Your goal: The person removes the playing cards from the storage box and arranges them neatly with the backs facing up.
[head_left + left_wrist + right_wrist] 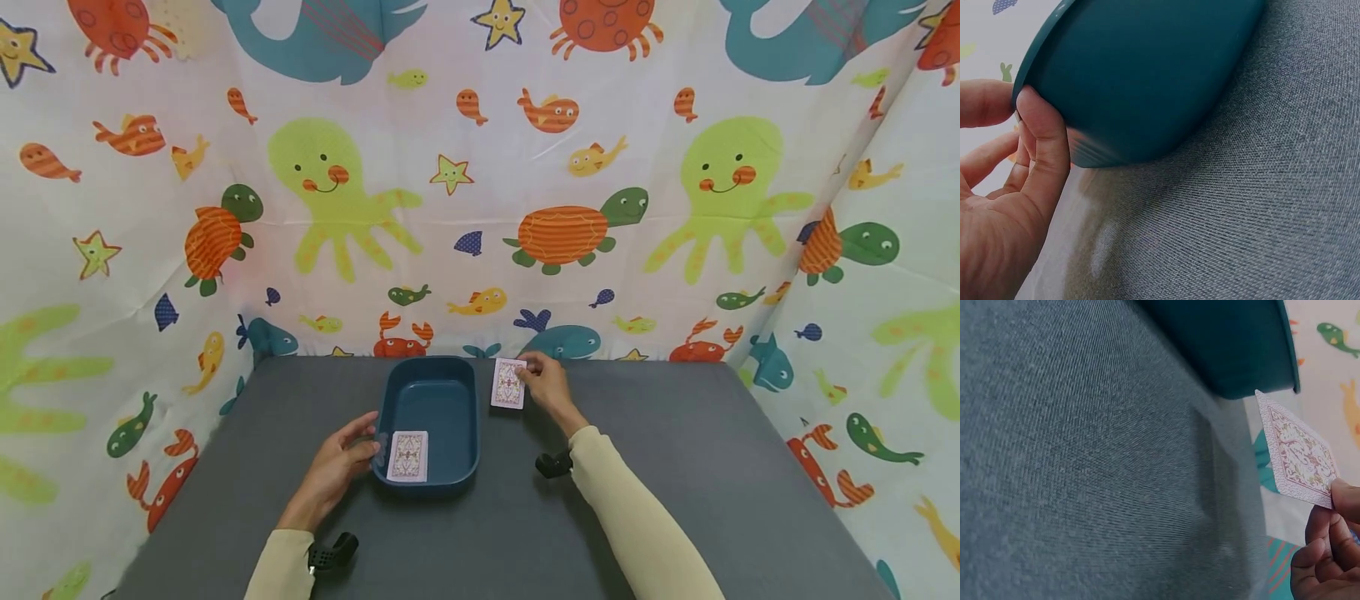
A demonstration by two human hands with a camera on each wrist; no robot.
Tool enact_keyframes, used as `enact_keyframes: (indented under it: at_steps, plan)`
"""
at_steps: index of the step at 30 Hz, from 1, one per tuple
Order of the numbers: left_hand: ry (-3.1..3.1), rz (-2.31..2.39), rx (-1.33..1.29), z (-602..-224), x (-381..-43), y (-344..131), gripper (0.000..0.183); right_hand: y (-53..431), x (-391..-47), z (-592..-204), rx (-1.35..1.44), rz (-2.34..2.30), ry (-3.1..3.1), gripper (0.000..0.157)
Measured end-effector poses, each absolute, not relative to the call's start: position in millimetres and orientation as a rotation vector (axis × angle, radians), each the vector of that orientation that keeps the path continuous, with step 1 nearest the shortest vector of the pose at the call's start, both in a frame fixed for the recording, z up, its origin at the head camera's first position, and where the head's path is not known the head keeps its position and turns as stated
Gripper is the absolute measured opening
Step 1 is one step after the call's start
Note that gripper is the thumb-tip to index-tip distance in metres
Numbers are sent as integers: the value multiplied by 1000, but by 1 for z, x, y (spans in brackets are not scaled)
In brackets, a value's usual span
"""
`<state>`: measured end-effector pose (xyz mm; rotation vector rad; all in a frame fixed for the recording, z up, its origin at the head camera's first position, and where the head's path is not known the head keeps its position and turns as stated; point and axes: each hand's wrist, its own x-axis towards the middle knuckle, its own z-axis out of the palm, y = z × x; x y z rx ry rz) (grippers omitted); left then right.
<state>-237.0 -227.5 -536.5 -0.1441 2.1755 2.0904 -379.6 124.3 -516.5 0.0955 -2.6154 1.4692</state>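
A playing card [509,383] with a red-and-white patterned back is pinched by its right edge between the thumb and fingers of my right hand [547,384]. In the right wrist view that card [1299,450] is lifted above the table, its back showing. My left hand [332,471] pinches the left rim of a dark blue-green rectangular tub [1147,75], thumb outside. Inside the tub [459,417], at its near left corner, lies another card or stack [408,457] with the same back; how many cards is hidden.
A grey cloth-covered table [630,467] lies under everything. Behind it and along both sides hangs a white curtain [495,242] printed with sea animals. The right-hand card is just right of the tub's far right corner.
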Motion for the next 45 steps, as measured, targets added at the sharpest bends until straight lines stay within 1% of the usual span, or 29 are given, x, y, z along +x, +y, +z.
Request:
enact_keyframes:
  at_steps: [26, 37, 45]
  plan:
    - [2182, 2075, -164, -532, -230, -225, 56, 112, -400, -542, 5, 1327, -2765, 24]
    - [2202, 2055, -166, -533, -230, -231, 56, 97, -401, -550, 47, 1241, -2746, 24]
    - [2213, 2050, -147, -532, -239, -229, 56, 98, -404, -548, 29, 1238, -2735, 27]
